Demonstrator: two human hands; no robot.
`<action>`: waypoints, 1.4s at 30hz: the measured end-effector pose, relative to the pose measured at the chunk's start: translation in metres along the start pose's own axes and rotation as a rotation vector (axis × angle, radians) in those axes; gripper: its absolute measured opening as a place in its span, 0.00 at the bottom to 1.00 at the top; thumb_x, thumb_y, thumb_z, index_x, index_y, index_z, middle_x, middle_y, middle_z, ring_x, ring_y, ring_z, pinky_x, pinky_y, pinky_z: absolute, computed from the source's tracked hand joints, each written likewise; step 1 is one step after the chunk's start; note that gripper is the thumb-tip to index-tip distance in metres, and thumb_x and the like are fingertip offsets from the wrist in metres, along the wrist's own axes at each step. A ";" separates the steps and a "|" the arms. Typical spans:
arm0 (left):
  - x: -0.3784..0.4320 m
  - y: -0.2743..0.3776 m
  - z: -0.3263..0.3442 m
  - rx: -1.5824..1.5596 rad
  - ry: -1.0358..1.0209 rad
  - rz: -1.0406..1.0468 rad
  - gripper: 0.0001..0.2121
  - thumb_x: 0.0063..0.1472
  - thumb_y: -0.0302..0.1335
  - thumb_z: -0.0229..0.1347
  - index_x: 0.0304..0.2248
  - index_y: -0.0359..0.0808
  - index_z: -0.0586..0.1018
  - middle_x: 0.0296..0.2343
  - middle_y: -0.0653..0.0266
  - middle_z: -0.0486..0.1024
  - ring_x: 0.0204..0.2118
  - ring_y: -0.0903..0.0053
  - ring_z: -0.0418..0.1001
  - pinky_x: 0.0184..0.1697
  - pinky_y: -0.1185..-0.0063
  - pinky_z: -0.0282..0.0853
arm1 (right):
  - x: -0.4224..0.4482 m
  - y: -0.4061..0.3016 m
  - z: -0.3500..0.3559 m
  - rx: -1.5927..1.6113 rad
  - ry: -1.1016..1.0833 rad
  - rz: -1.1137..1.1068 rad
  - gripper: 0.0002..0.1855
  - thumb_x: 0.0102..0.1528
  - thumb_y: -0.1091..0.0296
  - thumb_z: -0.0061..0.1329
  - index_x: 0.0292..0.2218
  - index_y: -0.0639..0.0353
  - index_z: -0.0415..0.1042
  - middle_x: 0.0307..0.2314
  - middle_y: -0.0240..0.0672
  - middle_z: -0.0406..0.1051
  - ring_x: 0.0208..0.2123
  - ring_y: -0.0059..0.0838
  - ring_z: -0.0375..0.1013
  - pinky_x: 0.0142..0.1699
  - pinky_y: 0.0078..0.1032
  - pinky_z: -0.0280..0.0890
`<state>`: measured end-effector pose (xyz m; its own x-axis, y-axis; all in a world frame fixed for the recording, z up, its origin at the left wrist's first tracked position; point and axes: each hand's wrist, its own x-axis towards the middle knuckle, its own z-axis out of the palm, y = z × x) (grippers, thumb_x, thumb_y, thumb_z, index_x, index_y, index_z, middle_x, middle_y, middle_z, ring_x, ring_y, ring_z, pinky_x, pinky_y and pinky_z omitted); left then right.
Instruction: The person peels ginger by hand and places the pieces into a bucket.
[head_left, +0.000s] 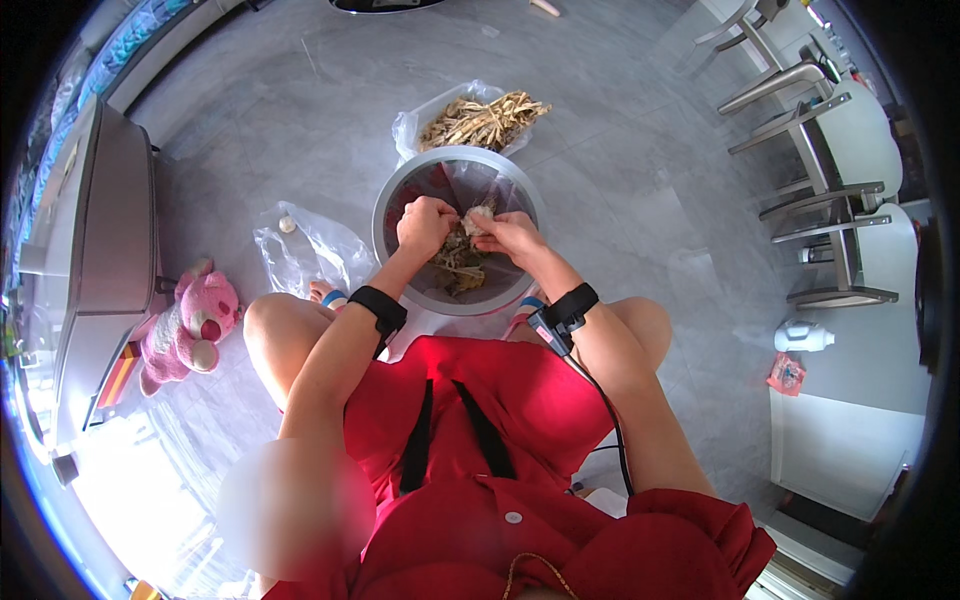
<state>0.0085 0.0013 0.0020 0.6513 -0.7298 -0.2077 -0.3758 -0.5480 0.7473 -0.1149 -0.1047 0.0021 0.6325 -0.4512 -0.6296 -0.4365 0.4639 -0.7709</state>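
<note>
Over a round grey-rimmed bin (382, 217) with a plastic liner, my right hand (513, 234) holds a whitish bulb (478, 220), which looks like garlic. Close by on its left, my left hand (426, 225) has its fingers pinched near the bulb; whether it grips a piece of skin or root is hidden. Dry stalks and peelings (459, 262) lie inside the bin beneath both hands. Behind the bin, a bundle of dried stalks (487, 120) rests on a clear plastic bag (406, 135). Another clear plastic bag (326, 244) lies on the floor at left, with one small white bulb (286, 224) on it.
A pink plush toy (202, 315) leans by a cabinet (112, 217) on the left. Metal-legged chairs (817, 165) stand at right, near a white plastic jug (802, 336) and a small pink packet (787, 373). A cable (616, 420) runs from the right wrist strap.
</note>
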 end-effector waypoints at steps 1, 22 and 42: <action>0.001 -0.002 0.002 -0.037 0.022 0.065 0.06 0.46 0.28 0.54 0.26 0.38 0.79 0.22 0.57 0.75 0.27 0.69 0.74 0.32 0.75 0.69 | 0.001 0.001 0.000 -0.001 0.004 -0.017 0.17 0.48 0.62 0.50 0.30 0.70 0.68 0.23 0.36 0.69 0.21 0.23 0.70 0.27 0.15 0.67; 0.003 0.002 -0.001 -0.374 -0.003 0.109 0.06 0.48 0.24 0.54 0.27 0.33 0.78 0.20 0.62 0.76 0.21 0.83 0.73 0.28 0.85 0.69 | -0.002 0.000 -0.003 0.105 -0.134 -0.016 0.16 0.51 0.63 0.47 0.34 0.69 0.66 0.27 0.38 0.69 0.27 0.24 0.71 0.34 0.17 0.68; 0.002 -0.005 -0.002 -0.002 0.134 0.093 0.07 0.46 0.31 0.53 0.22 0.37 0.77 0.20 0.60 0.74 0.26 0.67 0.73 0.31 0.74 0.69 | -0.002 -0.004 -0.002 -0.022 -0.056 -0.086 0.17 0.50 0.60 0.48 0.32 0.69 0.66 0.25 0.37 0.69 0.25 0.23 0.71 0.31 0.16 0.68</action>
<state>0.0128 0.0036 -0.0005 0.6957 -0.7164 -0.0518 -0.4371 -0.4795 0.7609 -0.1158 -0.1076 0.0066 0.7026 -0.4455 -0.5549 -0.3925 0.4079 -0.8244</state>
